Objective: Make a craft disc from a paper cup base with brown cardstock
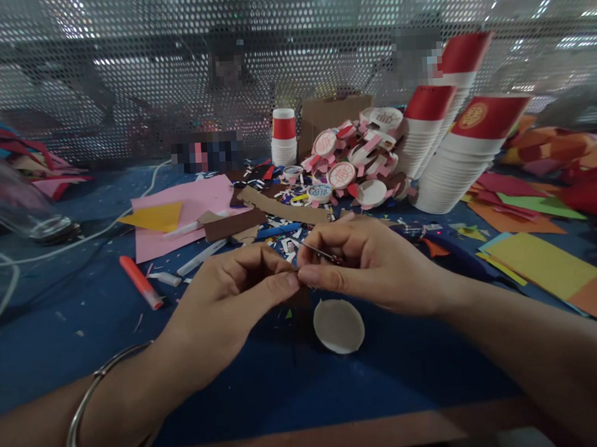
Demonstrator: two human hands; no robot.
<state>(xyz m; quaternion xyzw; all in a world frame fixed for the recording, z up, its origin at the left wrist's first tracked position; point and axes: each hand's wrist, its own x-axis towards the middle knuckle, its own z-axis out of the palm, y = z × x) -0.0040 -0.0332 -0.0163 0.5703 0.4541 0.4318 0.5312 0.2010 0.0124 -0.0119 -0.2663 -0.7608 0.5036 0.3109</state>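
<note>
My left hand is closed, thumb against the bent fingers, pinching a small dark brown piece of paper that is mostly hidden. My right hand meets it at the fingertips. Across its curled fingers lies a thin pointed metal tool, which looks like small scissors; its handle is out of sight. Just below my fingertips a round, pale disc with a slightly raised rim rests on the blue table.
Behind my hands are paper scraps, brown cardboard strips and a heap of round cup bottoms with pink tabs. Cup stacks stand at right, near coloured paper. Left lie a red glue stick, pink paper and a cable.
</note>
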